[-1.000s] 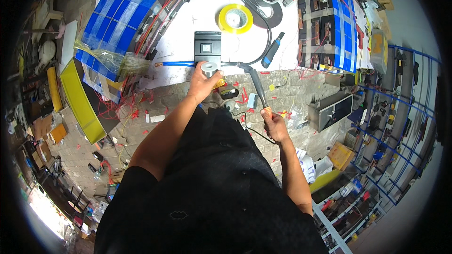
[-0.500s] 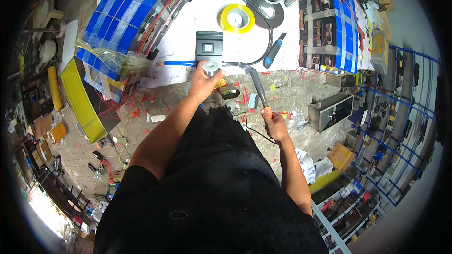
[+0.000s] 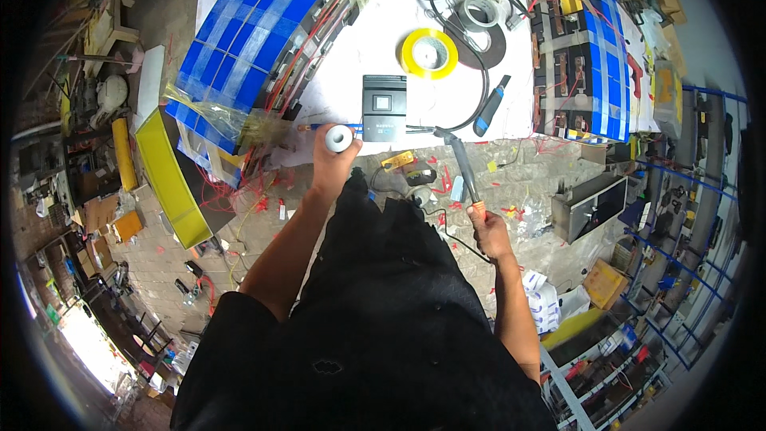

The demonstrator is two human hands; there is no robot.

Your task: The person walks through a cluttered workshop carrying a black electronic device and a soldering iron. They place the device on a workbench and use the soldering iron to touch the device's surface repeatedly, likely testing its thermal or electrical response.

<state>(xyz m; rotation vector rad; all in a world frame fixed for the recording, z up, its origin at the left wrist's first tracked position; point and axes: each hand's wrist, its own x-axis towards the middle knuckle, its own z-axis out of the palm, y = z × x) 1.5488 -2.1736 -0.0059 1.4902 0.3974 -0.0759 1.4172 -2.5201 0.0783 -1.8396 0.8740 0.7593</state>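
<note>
In my left hand [image 3: 329, 166] is a small spool [image 3: 338, 138], pale grey with a round hole, apparently solder wire. My fingers wrap round it, just left of a black rectangular device [image 3: 384, 104] at the table's front edge. Blue leads [image 3: 321, 126] pass behind that hand. My right hand [image 3: 490, 233] is closed round the orange handle of a soldering iron [image 3: 464, 168]. Its long grey shaft points up and left, and its angled head is at the black cable [image 3: 421, 128] right of the device; whether they touch I cannot tell.
On the white table [image 3: 351, 48] are yellow tape [image 3: 429, 53], a grey tape roll [image 3: 480, 13], a looped black cable and a utility knife [image 3: 492, 105]. Blue battery packs stand left [image 3: 259, 24] and right [image 3: 610, 64]. Red scraps and a metal box [image 3: 589, 209] lie on the floor.
My left hand has moved left with the spool, off the device's lower edge. The right hand keeps the iron in about the same place; the whole view has shifted.
</note>
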